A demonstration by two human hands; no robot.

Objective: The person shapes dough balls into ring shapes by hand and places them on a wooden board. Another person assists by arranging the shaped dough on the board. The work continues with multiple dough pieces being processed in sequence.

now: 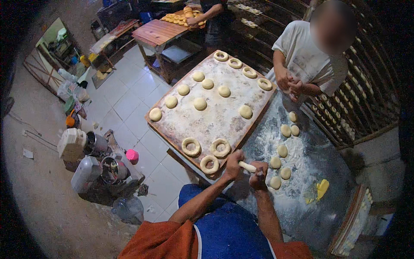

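Between my two closed hands a pale strip of dough (247,167) is stretched above the front corner of the floured board. My left hand (233,165) grips its left end and my right hand (258,176) its right end; the ends are hidden by the fingers. Just left of my hands, three dough rings lie on the wooden board (224,118), one of them the nearest ring (209,164). Several round dough balls (199,104) rest farther up the board. On the floured metal table (297,168), several more dough balls (275,162) form a loose line beside my right hand.
Across the table a person in a white shirt (297,47) has both hands together. More dough rings (235,63) line the board's far edge. A yellow scraper-like piece (322,189) lies at right. Racks (345,99) stand behind; mixers (88,172) stand at left.
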